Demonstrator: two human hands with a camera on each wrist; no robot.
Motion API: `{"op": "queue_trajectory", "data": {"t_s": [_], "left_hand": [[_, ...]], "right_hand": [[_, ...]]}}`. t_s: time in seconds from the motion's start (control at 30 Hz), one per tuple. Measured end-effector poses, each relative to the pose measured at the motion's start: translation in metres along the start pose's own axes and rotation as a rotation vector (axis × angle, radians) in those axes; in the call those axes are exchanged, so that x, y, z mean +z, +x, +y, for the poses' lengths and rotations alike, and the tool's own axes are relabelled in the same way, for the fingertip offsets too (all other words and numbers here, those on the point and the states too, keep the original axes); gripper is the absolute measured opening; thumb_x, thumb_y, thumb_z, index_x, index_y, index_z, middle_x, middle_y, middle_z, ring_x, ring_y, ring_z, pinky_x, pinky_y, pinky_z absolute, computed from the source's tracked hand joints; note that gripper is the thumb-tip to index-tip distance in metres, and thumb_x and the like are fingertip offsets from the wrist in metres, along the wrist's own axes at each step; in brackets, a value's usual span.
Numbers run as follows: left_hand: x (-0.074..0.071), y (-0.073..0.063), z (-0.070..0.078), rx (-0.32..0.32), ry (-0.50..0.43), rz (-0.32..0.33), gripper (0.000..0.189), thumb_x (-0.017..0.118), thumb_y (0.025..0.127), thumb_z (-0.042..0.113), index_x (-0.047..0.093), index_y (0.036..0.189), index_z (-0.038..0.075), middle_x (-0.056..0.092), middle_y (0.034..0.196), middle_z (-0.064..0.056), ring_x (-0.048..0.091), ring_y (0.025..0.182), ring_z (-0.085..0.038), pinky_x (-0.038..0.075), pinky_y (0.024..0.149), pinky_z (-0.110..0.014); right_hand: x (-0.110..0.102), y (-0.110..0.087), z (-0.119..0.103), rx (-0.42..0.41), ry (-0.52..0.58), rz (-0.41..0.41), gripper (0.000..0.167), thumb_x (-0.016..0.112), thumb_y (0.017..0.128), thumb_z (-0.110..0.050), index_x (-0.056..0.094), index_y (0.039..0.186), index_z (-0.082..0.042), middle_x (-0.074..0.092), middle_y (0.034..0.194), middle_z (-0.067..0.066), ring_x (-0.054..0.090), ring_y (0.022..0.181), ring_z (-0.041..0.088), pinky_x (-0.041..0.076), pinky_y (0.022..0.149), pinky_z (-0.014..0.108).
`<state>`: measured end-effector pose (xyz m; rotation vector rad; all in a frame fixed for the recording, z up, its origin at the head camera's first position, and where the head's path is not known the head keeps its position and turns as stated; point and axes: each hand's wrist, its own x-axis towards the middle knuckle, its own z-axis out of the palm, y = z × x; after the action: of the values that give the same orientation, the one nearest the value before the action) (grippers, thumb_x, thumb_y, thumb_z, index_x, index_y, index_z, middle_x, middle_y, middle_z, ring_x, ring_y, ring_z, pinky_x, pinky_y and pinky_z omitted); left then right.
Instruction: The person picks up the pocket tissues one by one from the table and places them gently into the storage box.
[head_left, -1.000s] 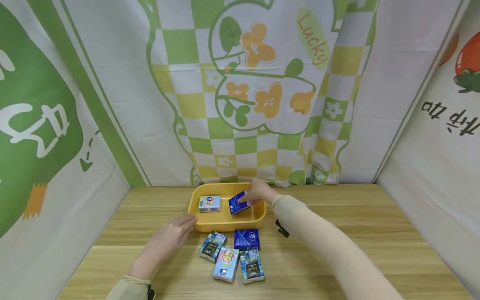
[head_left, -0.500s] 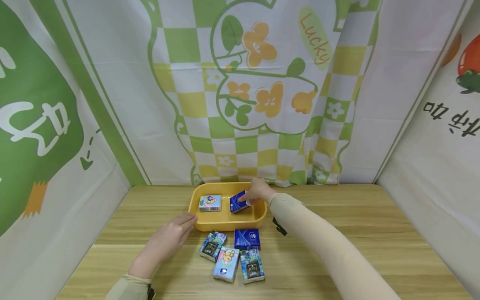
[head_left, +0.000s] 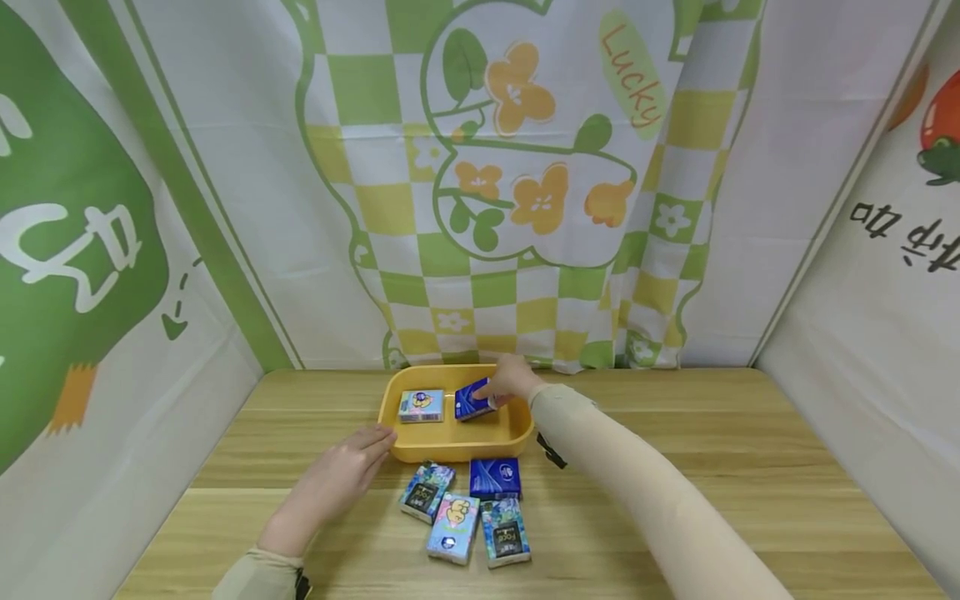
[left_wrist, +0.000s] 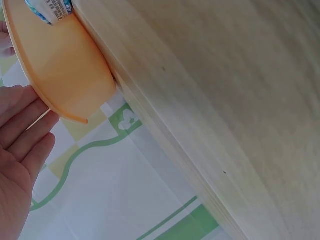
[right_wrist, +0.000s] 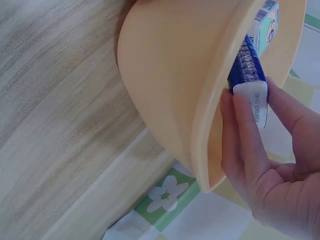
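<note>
My right hand (head_left: 512,379) reaches over the right end of a yellow plastic basin (head_left: 457,452) and pinches a dark blue tissue pack (head_left: 471,401) inside it. In the right wrist view, thumb and fingers hold this tissue pack (right_wrist: 247,70) by its end, with its white end toward the wrist. Left of it in the basin lies a light blue tissue pack with a cartoon print (head_left: 422,406). My left hand (head_left: 348,467) touches the basin's front left corner. Seen from the left wrist, its fairly straight fingers (left_wrist: 30,125) rest against the rim.
On the wooden table (head_left: 660,467) before the basin lie several more packs: a blue-green one (head_left: 427,490), a cartoon one (head_left: 453,527), another blue-green one (head_left: 506,532) and a dark blue one (head_left: 495,479). A patterned curtain (head_left: 540,292) hangs behind the basin.
My right hand has shifted slightly left with the dark blue tissue pack, bringing it nearer the cartoon pack and less slanted. The left hand stays at the basin's corner.
</note>
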<state>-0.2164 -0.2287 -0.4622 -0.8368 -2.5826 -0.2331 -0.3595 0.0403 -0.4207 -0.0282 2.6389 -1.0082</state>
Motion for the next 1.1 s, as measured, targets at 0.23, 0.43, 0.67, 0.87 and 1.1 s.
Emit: {"op": "queue_trajectory", "data": {"t_s": [0.23, 0.43, 0.67, 0.87, 1.1], "left_hand": [[0.000, -0.001, 0.001, -0.010, 0.002, -0.006, 0.035, 0.066, 0.088, 0.012, 0.063, 0.121, 0.004, 0.063, 0.124, -0.015, 0.061, 0.114, -0.030, 0.052, 0.097, -0.044], [0.000, -0.001, 0.001, -0.022, -0.003, -0.015, 0.034, 0.065, 0.089, 0.011, 0.062, 0.122, 0.004, 0.062, 0.125, -0.015, 0.060, 0.115, -0.031, 0.052, 0.097, -0.044], [0.000, 0.000, 0.000, -0.017, -0.003, -0.015, 0.034, 0.065, 0.088, 0.011, 0.063, 0.122, 0.004, 0.063, 0.124, -0.014, 0.060, 0.115, -0.030, 0.052, 0.096, -0.044], [-0.001, 0.000, 0.000, -0.013, 0.001, -0.014, 0.034, 0.066, 0.088, 0.011, 0.063, 0.122, 0.004, 0.063, 0.124, -0.014, 0.061, 0.114, -0.030, 0.052, 0.096, -0.044], [-0.001, 0.001, 0.001, -0.010, 0.005, -0.010, 0.034, 0.065, 0.088, 0.012, 0.063, 0.121, 0.004, 0.063, 0.123, -0.015, 0.061, 0.114, -0.030, 0.053, 0.096, -0.044]], "right_hand": [[0.001, 0.000, -0.001, 0.015, 0.050, -0.010, 0.077, 0.082, 0.073, -0.013, 0.042, 0.136, 0.007, 0.068, 0.095, 0.024, 0.071, 0.070, 0.029, 0.062, 0.074, 0.040], [0.004, 0.006, -0.002, 0.045, 0.114, -0.027, 0.079, 0.080, 0.075, -0.010, 0.038, 0.140, 0.005, 0.067, 0.097, 0.025, 0.071, 0.067, 0.027, 0.062, 0.074, 0.039], [0.005, 0.004, -0.004, 0.046, 0.170, -0.039, 0.073, 0.075, 0.079, -0.005, 0.038, 0.142, 0.000, 0.065, 0.089, 0.019, 0.070, 0.068, 0.025, 0.062, 0.072, 0.036], [0.008, 0.005, -0.006, 0.106, 0.171, -0.032, 0.057, 0.075, 0.080, -0.005, 0.046, 0.127, 0.010, 0.060, 0.077, 0.014, 0.071, 0.071, 0.028, 0.062, 0.071, 0.036], [0.018, 0.034, 0.001, 0.150, 0.147, -0.053, 0.040, 0.077, 0.078, -0.006, 0.052, 0.105, 0.010, 0.058, 0.063, 0.011, 0.067, 0.058, 0.023, 0.062, 0.058, 0.033]]}}
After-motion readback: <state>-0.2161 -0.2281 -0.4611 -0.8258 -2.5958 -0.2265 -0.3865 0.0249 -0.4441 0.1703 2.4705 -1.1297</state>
